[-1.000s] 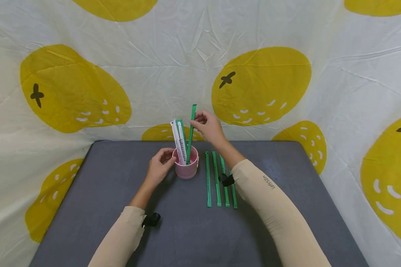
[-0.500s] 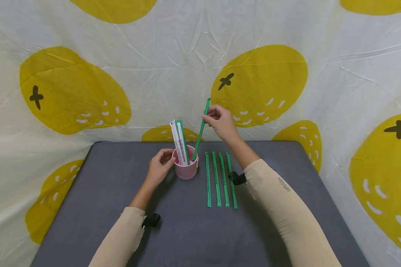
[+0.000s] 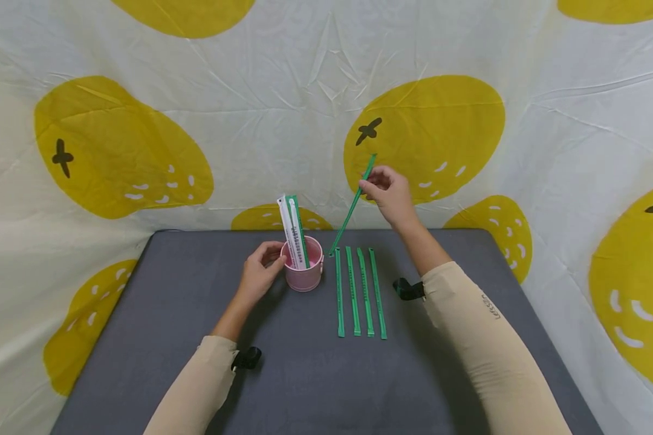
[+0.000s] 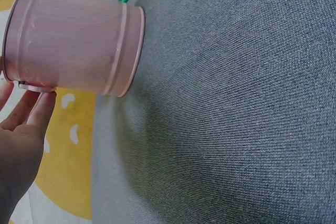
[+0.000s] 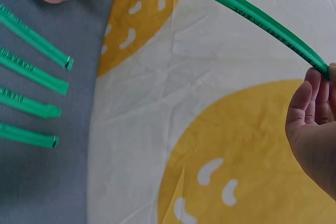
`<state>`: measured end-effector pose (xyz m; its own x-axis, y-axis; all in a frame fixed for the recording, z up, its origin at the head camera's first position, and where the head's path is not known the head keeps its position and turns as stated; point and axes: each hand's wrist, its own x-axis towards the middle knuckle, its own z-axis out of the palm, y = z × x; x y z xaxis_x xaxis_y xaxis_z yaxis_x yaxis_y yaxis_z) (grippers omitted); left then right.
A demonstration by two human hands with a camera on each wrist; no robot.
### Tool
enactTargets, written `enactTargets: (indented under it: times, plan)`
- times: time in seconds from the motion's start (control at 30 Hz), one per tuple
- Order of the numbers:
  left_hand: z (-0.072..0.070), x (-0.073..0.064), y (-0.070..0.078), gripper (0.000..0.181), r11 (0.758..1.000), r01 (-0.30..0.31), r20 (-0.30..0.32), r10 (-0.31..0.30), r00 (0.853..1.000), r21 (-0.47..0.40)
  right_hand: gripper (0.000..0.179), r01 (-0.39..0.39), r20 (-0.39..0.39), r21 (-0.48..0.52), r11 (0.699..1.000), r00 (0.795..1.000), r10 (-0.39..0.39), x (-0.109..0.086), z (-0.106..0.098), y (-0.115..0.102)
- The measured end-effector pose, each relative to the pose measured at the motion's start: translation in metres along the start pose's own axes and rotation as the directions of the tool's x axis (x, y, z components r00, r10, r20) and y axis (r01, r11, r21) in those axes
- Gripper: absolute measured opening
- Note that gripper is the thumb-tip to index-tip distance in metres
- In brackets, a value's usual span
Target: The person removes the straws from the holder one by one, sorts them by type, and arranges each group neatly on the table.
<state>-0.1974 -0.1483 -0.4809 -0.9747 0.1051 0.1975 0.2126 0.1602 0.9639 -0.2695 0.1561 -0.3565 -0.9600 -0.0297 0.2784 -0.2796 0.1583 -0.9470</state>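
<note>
Bucket [image 3: 303, 280]: plain pink all over. Packets in it [image 3: 297, 237]: white with dark print, plus green. Held stick [image 3: 352, 208]: green, small dark lettering. Four sticks in a row [image 3: 352, 290]: same green, dark lettering. Tabletop [image 3: 158, 308]: dark grey, finely flecked. Backdrop [image 3: 283, 72]: off-white, big yellow fruit motifs [image 3: 125, 157] bearing white dashes, some with dark stem marks. Sleeves [image 3: 484, 335]: beige; right one has dark lettering. Wrist devices [image 3: 246, 358]: black.

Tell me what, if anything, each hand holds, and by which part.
The right hand pinches a thin green stick near its upper end. The left hand holds the pink bucket at its left side, near the rim.
</note>
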Motion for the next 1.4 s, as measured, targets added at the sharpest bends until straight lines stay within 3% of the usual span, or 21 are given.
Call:
enactTargets:
  times: [0.5,0.97,1.23,1.4]
  plan:
    - [0.001,0.0,-0.001,0.038,1.0,0.003,-0.005,-0.003,1.0,0.0,0.035,-0.115,-0.019,-0.071,0.991,0.993,0.114,-0.02,-0.039,0.035]
    - [0.001,-0.001,-0.001,0.037,1.0,0.001,-0.01,-0.001,1.0,0.02,0.036,-0.145,0.025,-0.169,0.975,0.988,0.151,-0.031,-0.065,0.058]
    - [0.001,-0.002,-0.001,0.037,1.0,0.007,-0.012,-0.006,1.0,0.011,0.039,-0.159,0.031,-0.37,0.915,0.983,0.184,-0.039,-0.073,0.077]
    - [0.001,-0.002,0.0,0.036,1.0,-0.006,-0.016,0.006,1.0,-0.012,0.043,-0.203,0.032,-0.418,0.885,0.971,0.238,-0.043,-0.076,0.091]
